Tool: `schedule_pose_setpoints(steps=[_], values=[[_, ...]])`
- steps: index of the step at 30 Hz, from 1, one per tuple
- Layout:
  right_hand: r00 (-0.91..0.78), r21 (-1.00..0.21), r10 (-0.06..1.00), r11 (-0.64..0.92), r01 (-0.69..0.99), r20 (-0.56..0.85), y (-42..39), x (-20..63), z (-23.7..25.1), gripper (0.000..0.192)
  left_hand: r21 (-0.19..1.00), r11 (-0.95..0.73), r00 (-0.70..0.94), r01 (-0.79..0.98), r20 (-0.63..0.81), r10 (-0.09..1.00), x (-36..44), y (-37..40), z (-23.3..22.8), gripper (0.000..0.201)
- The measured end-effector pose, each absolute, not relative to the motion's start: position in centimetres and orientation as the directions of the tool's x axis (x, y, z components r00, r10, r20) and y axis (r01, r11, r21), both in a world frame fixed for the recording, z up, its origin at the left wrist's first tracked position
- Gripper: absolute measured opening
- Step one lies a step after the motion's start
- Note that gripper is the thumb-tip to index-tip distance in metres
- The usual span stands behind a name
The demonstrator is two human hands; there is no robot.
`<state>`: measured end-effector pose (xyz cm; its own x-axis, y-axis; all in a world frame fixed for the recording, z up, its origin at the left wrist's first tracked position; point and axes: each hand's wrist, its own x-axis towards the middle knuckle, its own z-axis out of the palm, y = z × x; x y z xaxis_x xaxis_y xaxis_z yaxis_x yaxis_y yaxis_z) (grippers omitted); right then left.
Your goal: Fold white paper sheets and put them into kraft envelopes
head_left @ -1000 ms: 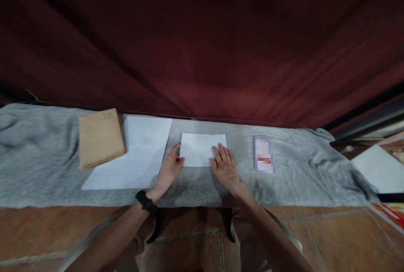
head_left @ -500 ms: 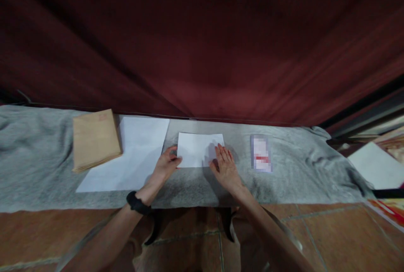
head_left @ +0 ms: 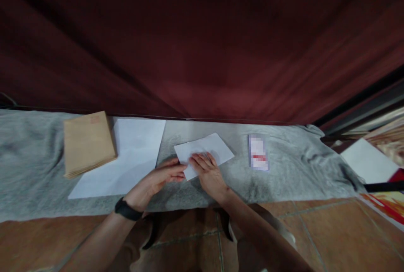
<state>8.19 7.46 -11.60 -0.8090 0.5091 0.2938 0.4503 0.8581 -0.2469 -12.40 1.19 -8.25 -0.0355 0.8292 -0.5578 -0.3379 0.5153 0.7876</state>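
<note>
A small white sheet of paper (head_left: 217, 145), perhaps folded, lies at a slant on the grey cloth (head_left: 233, 188). At its near left corner is my left hand (head_left: 164, 175), with the paper's edge pinched between thumb and fingers; a dark band circles that wrist. My right hand (head_left: 210, 177) lies flat on the sheet, fingers stretched out and pressed on its near part. To the left, a larger white sheet (head_left: 135, 150) rests on the cloth, partly under a stack of brown paper envelopes (head_left: 88, 143).
Right of my hands lies a small flat blurred item (head_left: 259, 153) with a red mark. A red curtain (head_left: 202, 61) hangs along the cloth's far edge. At far right are a white board or sheet (head_left: 369, 161) and a dark rail. Tiled floor (head_left: 331, 225) shows below.
The small white sheet has turned from square-on to slanted. My right hand has slid left across it towards my left hand, which still sits at its left edge.
</note>
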Motion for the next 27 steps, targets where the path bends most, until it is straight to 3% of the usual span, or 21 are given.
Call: schedule_pose_setpoints(steps=[4, 6, 14, 19, 21, 24, 27], values=[[-0.852, -0.213, 0.380, 0.923, 0.322, 0.359, 7.7, 8.7, -11.3, 0.046, 0.803, 0.356, -0.256, -0.477, -0.515, 0.818, -14.0, 2.0, -8.5, 0.045], [-0.843, -0.220, 0.366, 0.928, 0.300, 0.394, 7.8, 8.8, -11.4, 0.042, 0.825, 0.303, -0.340, -0.476, -0.491, 0.802, -14.7, 2.2, -8.3, 0.045], [-0.748, -0.391, 0.492, 0.858, 0.332, 0.446, 8.5, 9.5, -11.7, 0.058, 0.880, 0.381, -0.277, -0.284, -0.456, 0.846, -15.0, 1.5, -7.7, 0.066], [-0.754, -0.519, 0.531, 0.801, 0.298, 0.387, 8.5, 10.2, -10.8, 0.066, 0.884, 0.270, -0.299, -0.381, -0.394, 0.869, -14.8, 2.2, -6.9, 0.050], [-0.720, -0.656, 0.593, 0.710, 0.256, 0.361, 8.3, 10.4, -9.9, 0.063, 0.864, 0.229, -0.365, -0.448, -0.410, 0.836, -14.7, 2.6, -6.8, 0.035], [-0.571, -0.861, 0.762, 0.477, 0.176, 0.305, 8.0, 10.3, -8.7, 0.042, 0.818, 0.225, -0.395, -0.529, -0.473, 0.788, -14.6, 3.2, -6.9, 0.026], [-0.326, -0.986, 0.931, 0.155, -0.056, 0.165, 8.2, 9.8, -8.1, 0.034, 0.780, 0.227, -0.334, -0.583, -0.485, 0.808, -14.0, 3.4, -7.2, 0.028]])
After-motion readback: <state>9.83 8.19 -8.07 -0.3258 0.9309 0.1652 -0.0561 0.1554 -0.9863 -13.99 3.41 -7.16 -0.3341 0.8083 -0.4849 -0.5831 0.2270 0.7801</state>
